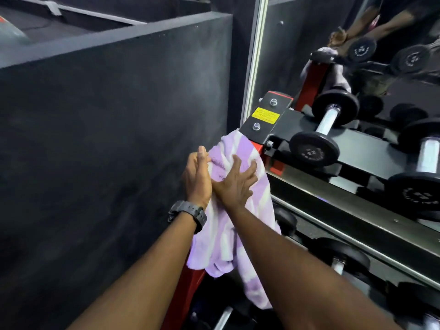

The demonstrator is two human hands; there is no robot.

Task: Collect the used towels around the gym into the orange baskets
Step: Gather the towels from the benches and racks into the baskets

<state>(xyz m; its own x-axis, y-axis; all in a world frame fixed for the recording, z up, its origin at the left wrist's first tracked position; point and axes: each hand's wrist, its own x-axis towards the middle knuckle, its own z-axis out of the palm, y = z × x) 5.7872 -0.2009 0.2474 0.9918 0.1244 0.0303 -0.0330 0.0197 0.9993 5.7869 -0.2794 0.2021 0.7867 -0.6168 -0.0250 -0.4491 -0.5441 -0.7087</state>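
A purple and white striped towel (pixel 228 229) hangs over the red end post of a dumbbell rack (pixel 281 129), draping down its side. My left hand (pixel 197 179), with a black watch on the wrist, lies flat against the towel's left edge, fingers straight. My right hand (pixel 238 184) rests on the towel's front with its fingers spread and pressed into the cloth. Neither hand has closed around the towel. No orange basket is in view.
A dark grey wall (pixel 107 139) fills the left. The black and red rack carries several dumbbells (pixel 323 129) on two tiers to the right. A mirror (pixel 357 44) behind the rack reflects the arms and the weights.
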